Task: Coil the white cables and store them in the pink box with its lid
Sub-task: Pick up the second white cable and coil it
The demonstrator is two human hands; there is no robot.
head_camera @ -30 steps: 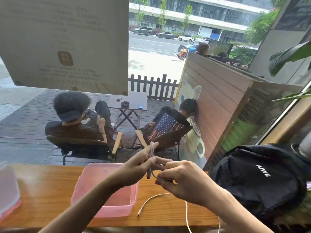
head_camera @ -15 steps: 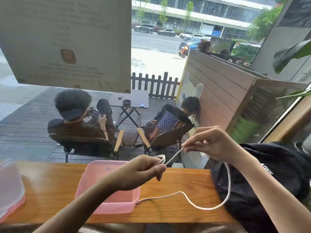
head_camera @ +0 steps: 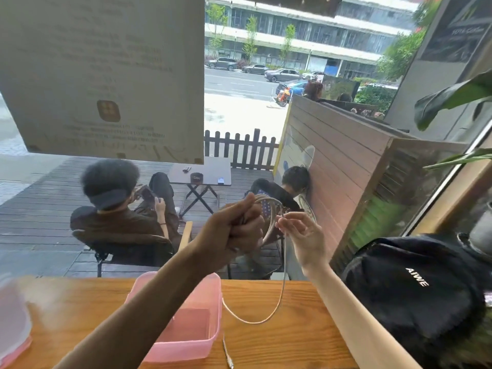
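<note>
At centre frame the left hand (head_camera: 234,235) is gripping the loops of the cable (head_camera: 282,294) while the right hand (head_camera: 300,233) is pinching its slack, which is drooping over the table (head_camera: 279,342); light and limp, best held at the bundle.

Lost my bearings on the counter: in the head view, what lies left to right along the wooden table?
Lid at the left edge → pink box → loose end of white cable → black backpack.
</note>
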